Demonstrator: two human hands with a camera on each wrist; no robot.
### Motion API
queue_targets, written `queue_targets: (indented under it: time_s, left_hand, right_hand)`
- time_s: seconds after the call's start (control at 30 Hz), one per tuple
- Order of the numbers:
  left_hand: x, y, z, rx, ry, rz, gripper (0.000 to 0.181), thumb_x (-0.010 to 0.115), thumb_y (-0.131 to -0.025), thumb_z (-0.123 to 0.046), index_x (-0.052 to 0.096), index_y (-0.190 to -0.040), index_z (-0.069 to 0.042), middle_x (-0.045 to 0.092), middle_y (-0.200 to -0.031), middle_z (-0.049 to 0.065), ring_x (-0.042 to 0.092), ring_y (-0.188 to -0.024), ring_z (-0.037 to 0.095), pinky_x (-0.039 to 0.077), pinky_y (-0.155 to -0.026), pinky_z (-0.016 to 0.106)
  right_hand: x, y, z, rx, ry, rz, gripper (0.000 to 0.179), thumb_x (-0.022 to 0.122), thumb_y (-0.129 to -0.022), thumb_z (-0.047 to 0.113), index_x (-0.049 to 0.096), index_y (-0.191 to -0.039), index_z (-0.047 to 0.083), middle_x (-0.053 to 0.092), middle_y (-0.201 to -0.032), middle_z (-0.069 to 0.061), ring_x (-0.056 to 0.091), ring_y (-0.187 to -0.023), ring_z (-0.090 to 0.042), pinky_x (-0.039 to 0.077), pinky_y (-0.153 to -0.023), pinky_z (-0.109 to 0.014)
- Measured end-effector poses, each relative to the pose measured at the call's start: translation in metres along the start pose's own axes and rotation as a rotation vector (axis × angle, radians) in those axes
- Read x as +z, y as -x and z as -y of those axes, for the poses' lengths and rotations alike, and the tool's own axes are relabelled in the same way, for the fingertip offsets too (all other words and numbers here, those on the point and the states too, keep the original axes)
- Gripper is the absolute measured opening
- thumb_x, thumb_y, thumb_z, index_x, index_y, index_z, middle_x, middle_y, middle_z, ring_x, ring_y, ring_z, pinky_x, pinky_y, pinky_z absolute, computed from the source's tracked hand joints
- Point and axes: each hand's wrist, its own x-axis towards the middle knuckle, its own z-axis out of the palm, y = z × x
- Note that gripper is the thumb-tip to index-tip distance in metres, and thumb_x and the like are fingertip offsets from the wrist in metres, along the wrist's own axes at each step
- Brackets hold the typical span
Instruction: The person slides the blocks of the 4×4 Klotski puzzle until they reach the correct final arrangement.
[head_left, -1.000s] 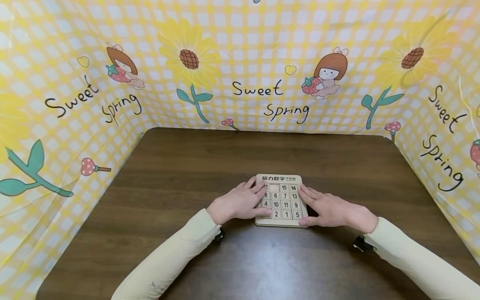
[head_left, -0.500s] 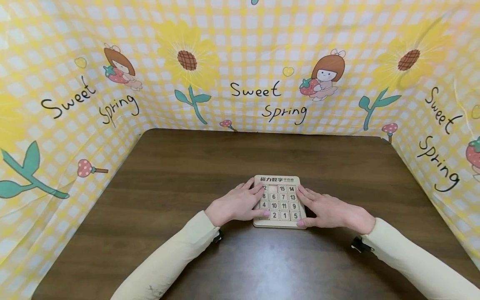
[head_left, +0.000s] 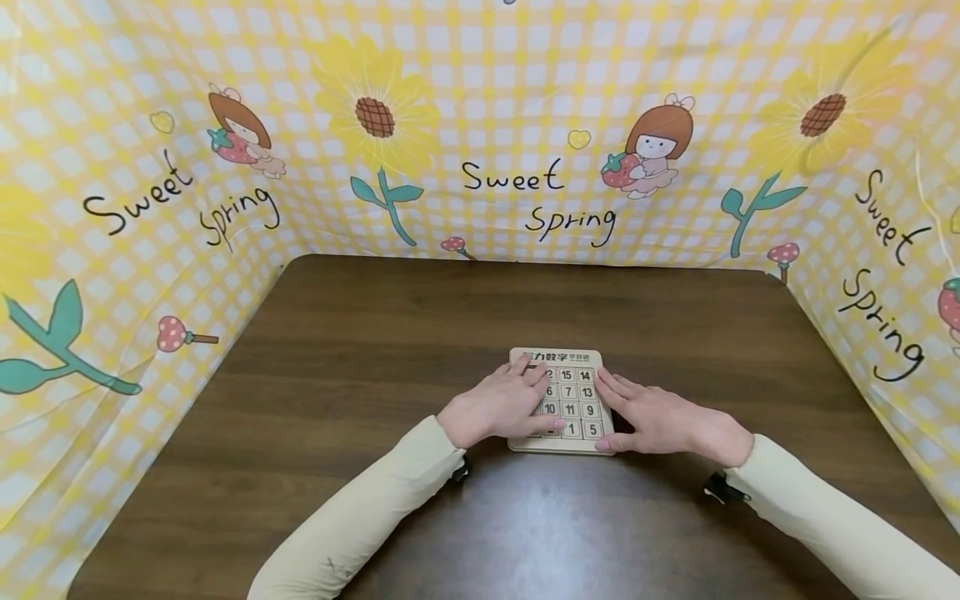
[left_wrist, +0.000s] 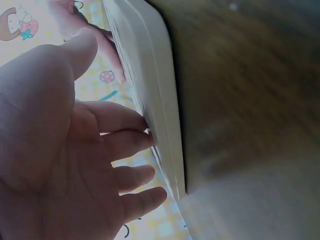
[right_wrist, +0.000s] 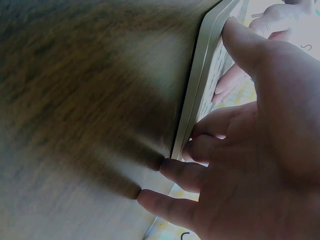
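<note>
A wooden sliding number puzzle lies flat on the table, its header printed along the far side. My left hand reaches over its left part with fingers extended. Those fingertips touch the board near the 12 tile, and the left thumb lies across the bottom row. The leftmost column is hidden beneath this hand. Against the right edge rests my right hand, fingers along the side and thumb at the near right corner. In the right wrist view, two fingertips reach down to the tabletop beside the puzzle.
The dark wooden table extends around the puzzle on all sides. A yellow checked cloth with flowers and lettering hangs along its back, left and right. A black wrist strap shows at the right sleeve.
My left hand has moved right across the board, and the 12 tile has slid right into the gap beside the 15. My right hand has stayed at the right edge.
</note>
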Motion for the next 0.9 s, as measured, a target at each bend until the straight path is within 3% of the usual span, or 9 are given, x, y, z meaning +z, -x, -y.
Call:
queue_targets:
  time_s: [0.33,0.57,0.9]
  left_hand:
    - [0.003,0.004,0.001,0.006,0.027,0.000,0.084,0.035,-0.095,-0.070,0.028,-0.156,-0.012,0.021,-0.164,0.006,0.012,-0.153,0.032,0.023,-0.122,0.046]
    - [0.003,0.018,0.004,0.034,0.037,-0.021,0.082,0.034,-0.096,-0.068,0.028,-0.156,-0.012,0.019,-0.165,0.005,0.013,-0.153,0.034,0.025,-0.121,0.049]
    - [0.007,0.040,0.009,0.007,0.036,-0.009,0.083,0.035,-0.096,-0.068,0.028,-0.156,-0.011,0.019,-0.165,0.005,0.013,-0.153,0.035,0.025,-0.120,0.050]
  right_hand:
    - [-0.001,0.001,0.000,0.006,-0.004,-0.001,0.102,0.049,-0.088,0.072,0.021,-0.156,0.002,0.013,-0.164,-0.017,0.023,-0.149,-0.038,0.035,-0.110,-0.061]
    - [-0.001,0.000,0.001,0.005,0.002,-0.010,0.101,0.050,-0.088,0.071,0.022,-0.155,0.002,0.014,-0.164,-0.018,0.024,-0.149,-0.038,0.035,-0.111,-0.059]
    - [0.000,0.001,0.001,0.009,0.000,-0.004,0.102,0.048,-0.087,0.073,0.021,-0.156,0.002,0.013,-0.164,-0.017,0.022,-0.150,-0.037,0.034,-0.110,-0.060]
